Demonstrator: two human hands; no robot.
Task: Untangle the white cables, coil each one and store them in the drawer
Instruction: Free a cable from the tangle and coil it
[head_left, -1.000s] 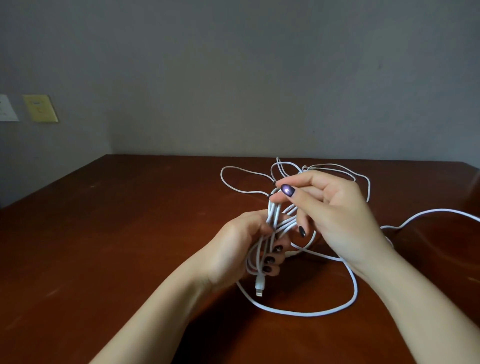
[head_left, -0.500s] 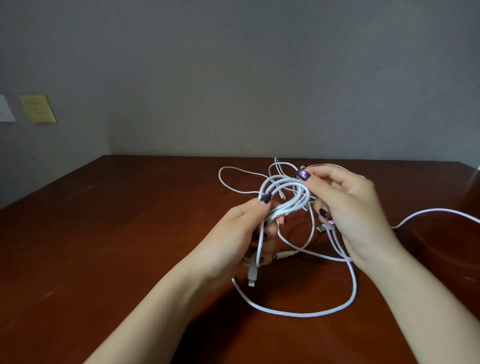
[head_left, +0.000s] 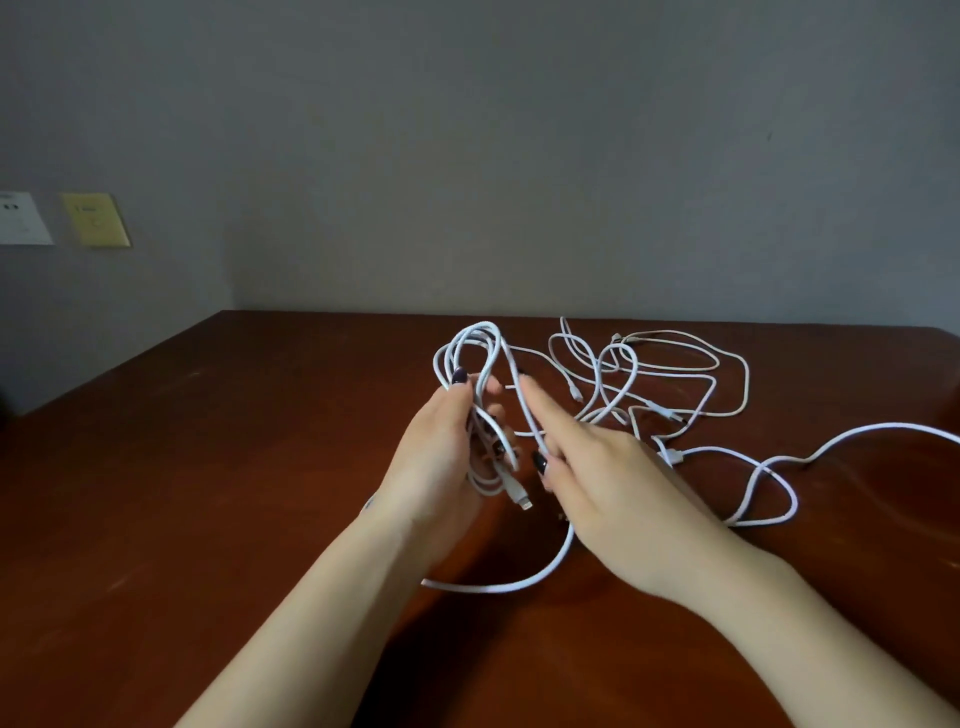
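- A moment ago both grips worked high and close together inside one knot of white cables. Now they have drawn apart and lowered a little.
- The loose tangle (head_left: 635, 366) no longer hangs from the right grip (head_left: 613, 483). It lies spread on the tabletop (head_left: 234, 493), beyond and to the right of that grip and apart from it.
- We judge from this that one cable has come free of the rest, so the work is passing from untangling to coiling. No coil is finished yet, and no drawer is in view.
- The left grip (head_left: 447, 457) is closed round a bundle of loops (head_left: 485, 326). The thumb presses the strands against the curled fingers, the loops stand up above the grip, and a connector (head_left: 522, 499) hangs out below it.
- The right grip sits just beside the left with its fingers stretched almost straight. One strand from the bundle runs down along the index finger (head_left: 540, 405) towards the thumb. The frame is blurred there, so we cannot tell whether the thumb pinches that strand or only guides it.
- Below the grips a slack loop (head_left: 493, 588) rests on the tabletop, and a long run (head_left: 883, 427) trails off to the right edge. We cannot tell whether these belong to the cable in hand.
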